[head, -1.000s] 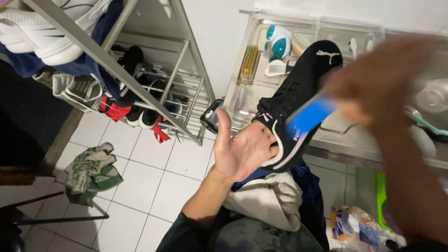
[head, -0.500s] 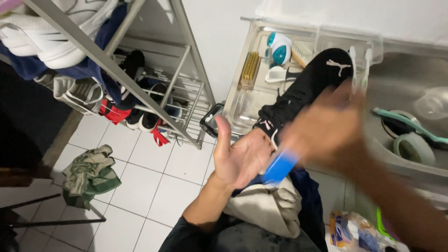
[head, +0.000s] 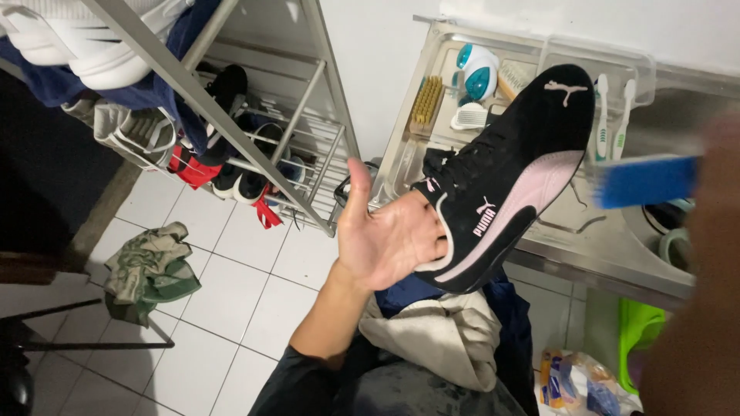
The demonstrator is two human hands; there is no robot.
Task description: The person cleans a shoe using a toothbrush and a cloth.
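My left hand [head: 385, 239] has its fingers tucked inside the heel opening of a black suede sneaker [head: 509, 169] with a pale pink side stripe and sole edge. The shoe points up and to the right, held over the steel sink counter [head: 570, 254]. My right hand [head: 713, 208] is blurred at the right edge and grips a blue brush [head: 644, 181], held just off the shoe's toe without touching it.
A steel tray [head: 408, 154] on the counter holds a yellow bristle brush [head: 426, 104], a white and teal brush [head: 476, 73] and two toothbrushes [head: 613, 115]. A metal shoe rack [head: 301, 146] with several shoes stands at left. A crumpled cloth [head: 150, 266] lies on the tiled floor.
My right hand swung the blue brush from the shoe's heel side up and out to the right, past the toe. The shoe's pink side now shows in full.
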